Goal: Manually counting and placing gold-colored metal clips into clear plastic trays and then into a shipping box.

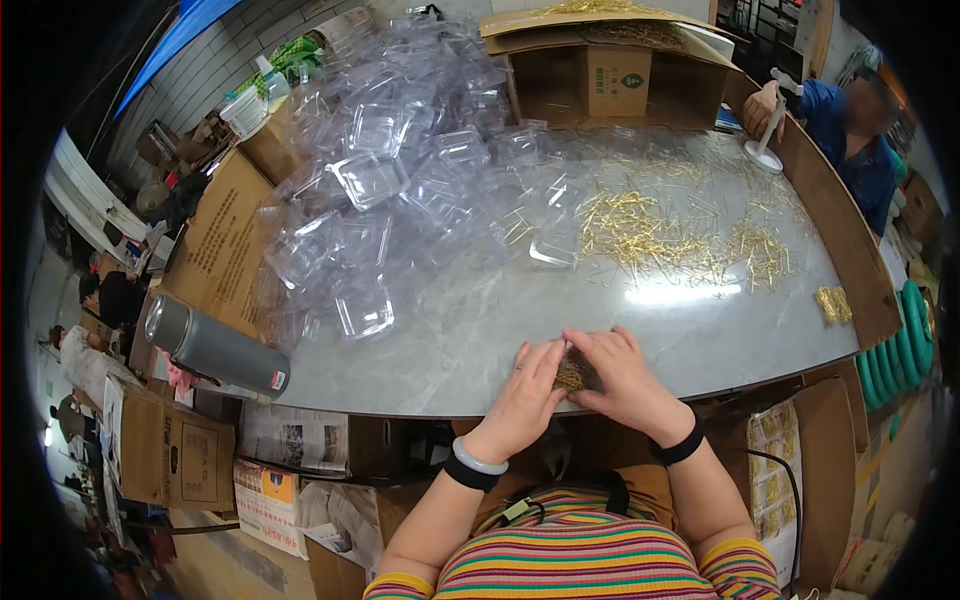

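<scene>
Head camera: left hand (525, 388) and right hand (626, 376) cupped a gold wire bundle (571, 375); toward their three o'clock, gold clusters (826, 305) seemed finished; loose wires (625, 230) at one seemed left.

grey table (450, 345) | piled clear containers (370, 180) | scattered gold wires (622, 228) | grey flask (222, 350) | cardboard box (545, 85)

A workshop — the grey, marble-patterned worktable (440, 365) carries a loose heap of clear plastic boxes (368, 182) and scattered thin gold-coloured wire pieces (622, 228); brown cardboard cartons (155, 448) stand below its left side, and a person in dark-blue clothing (868, 180) is beyond its right edge.
</scene>
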Tool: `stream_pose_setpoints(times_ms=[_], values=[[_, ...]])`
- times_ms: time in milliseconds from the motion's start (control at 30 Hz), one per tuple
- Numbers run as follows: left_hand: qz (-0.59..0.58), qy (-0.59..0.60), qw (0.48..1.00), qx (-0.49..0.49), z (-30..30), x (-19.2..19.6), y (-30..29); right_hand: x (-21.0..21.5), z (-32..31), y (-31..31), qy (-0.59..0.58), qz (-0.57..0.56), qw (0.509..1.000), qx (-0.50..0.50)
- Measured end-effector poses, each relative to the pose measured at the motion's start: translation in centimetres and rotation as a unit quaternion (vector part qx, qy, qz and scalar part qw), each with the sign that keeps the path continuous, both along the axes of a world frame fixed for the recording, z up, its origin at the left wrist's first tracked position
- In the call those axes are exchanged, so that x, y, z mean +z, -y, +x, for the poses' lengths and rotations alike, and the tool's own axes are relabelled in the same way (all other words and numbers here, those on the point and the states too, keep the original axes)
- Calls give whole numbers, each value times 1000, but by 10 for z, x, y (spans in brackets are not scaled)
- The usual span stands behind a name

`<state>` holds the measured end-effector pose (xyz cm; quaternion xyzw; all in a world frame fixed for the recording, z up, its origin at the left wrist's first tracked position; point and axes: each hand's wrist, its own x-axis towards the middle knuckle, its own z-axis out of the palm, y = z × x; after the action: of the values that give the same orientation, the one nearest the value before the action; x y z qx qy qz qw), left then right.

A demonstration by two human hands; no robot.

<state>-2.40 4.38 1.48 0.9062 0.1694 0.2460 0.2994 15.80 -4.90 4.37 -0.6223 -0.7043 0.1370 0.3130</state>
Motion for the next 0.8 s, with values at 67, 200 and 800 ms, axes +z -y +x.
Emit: stream_pose_setpoints(times_ms=[67,200,800], values=[[5,-11,1000,-9,0,2,0,0,1,3,20,9,999,-30],[12,-23,999,-21,-1,4,-1,-8,-6,9,31,37,996,-80],[-71,62,995,10,-10,14,-2,-19,-33,-1,77,68,995,-15]])
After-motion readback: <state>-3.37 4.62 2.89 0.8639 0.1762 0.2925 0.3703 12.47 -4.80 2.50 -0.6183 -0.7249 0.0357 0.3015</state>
